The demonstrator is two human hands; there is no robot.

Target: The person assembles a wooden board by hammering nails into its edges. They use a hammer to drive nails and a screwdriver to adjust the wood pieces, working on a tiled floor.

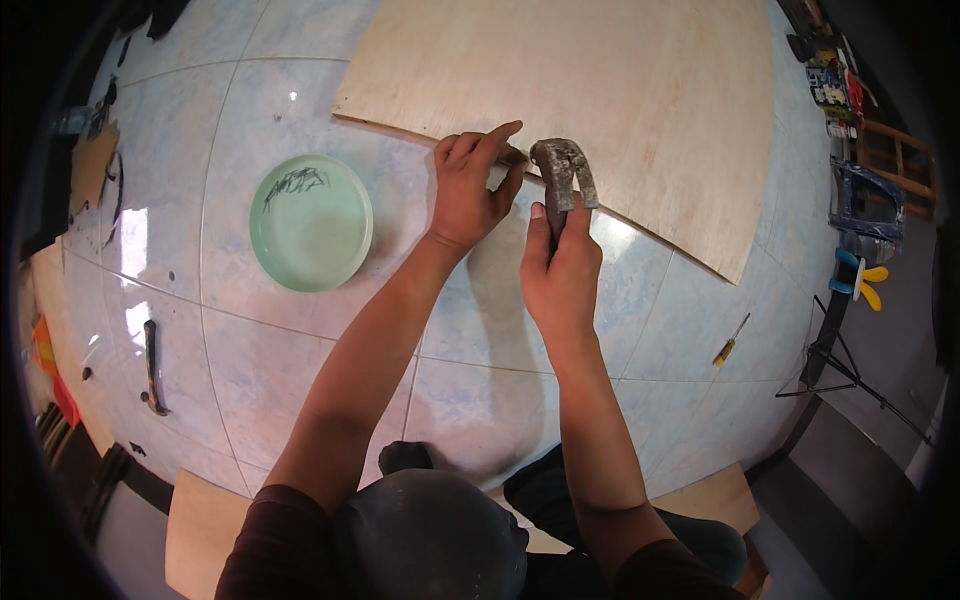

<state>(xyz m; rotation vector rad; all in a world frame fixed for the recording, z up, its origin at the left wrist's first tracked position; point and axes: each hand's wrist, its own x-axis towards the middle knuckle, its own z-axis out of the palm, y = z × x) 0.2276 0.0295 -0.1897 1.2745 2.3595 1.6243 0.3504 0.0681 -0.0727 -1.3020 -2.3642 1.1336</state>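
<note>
A hammer with a worn, spotted metal head is upright in my right hand, whose fingers wrap its dark handle. The head hangs over the near edge of a pale plywood board. Just left of it, my left hand is at that same edge, thumb and fingers drawn together. Whatever they pinch there is too small to make out. Left of my left hand, a round, light green dish stands on the tiles, with a cluster of thin dark nails toward its far side.
A second hammer lies on the tiled floor at the left. To the right is a screwdriver with a yellowish handle. Farther right are a black folding stand, a small yellow-bladed fan and a wooden frame.
</note>
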